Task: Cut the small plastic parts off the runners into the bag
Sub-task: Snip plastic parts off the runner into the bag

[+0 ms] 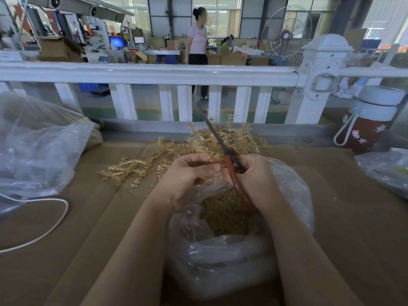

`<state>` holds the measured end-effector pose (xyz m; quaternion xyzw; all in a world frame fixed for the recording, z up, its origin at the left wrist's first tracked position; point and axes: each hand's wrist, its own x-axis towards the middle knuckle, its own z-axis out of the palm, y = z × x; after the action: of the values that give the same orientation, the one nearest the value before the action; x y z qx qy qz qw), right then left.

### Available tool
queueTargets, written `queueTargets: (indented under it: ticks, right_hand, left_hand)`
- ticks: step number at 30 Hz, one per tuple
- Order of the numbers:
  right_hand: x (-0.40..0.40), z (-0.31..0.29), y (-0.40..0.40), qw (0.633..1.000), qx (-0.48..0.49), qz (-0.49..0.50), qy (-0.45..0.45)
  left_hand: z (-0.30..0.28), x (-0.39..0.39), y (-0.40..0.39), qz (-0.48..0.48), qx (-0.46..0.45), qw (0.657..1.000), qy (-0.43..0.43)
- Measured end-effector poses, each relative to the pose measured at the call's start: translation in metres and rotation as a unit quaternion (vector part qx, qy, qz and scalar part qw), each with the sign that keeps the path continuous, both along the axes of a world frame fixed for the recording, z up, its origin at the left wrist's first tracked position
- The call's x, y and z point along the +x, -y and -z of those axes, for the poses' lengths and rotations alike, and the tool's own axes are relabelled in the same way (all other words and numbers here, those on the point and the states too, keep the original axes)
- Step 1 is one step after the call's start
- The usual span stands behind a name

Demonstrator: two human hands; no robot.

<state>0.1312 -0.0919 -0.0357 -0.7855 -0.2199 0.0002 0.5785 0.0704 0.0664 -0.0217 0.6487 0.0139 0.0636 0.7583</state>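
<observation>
A clear plastic bag (pixel 293 195) sits open under my hands, holding a heap of small tan plastic parts (pixel 223 215). My right hand (pixel 256 180) grips the red handles of a pair of scissors (pixel 217 138), blades pointing up and away to the left. My left hand (pixel 189 175) is curled just left of the handles, its fingertips pinching something small and reddish at the scissors; what it holds is unclear. Tan runners (pixel 132 167) with parts attached lie spread on the cardboard behind and left of my hands, with a taller pile (pixel 245 134) further back.
A large clear bag (pixel 37 155) bulges at the left, with a white cord (pixel 48 230) looping in front of it. A red and white bottle (pixel 371 124) stands at the right above another plastic bag (pixel 384 168). A white railing (pixel 154 74) borders the far edge.
</observation>
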Motion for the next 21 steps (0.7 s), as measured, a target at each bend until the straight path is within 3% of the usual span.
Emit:
queueTargets:
  ticks: [9, 14, 21]
  right_hand:
    - [0.006, 0.008, 0.001, 0.998, -0.039, 0.050, 0.021]
    - [0.005, 0.009, 0.005, 0.986, -0.103, 0.085, 0.101]
    - [0.001, 0.011, 0.006, 0.952, -0.182, 0.097, 0.225]
  left_hand:
    - [0.002, 0.003, 0.001, -0.069, -0.004, 0.998, 0.006]
    - [0.002, 0.003, -0.002, -0.139, -0.001, 0.988, 0.061]
    - [0.003, 0.005, -0.004, -0.139, 0.018, 0.985, 0.097]
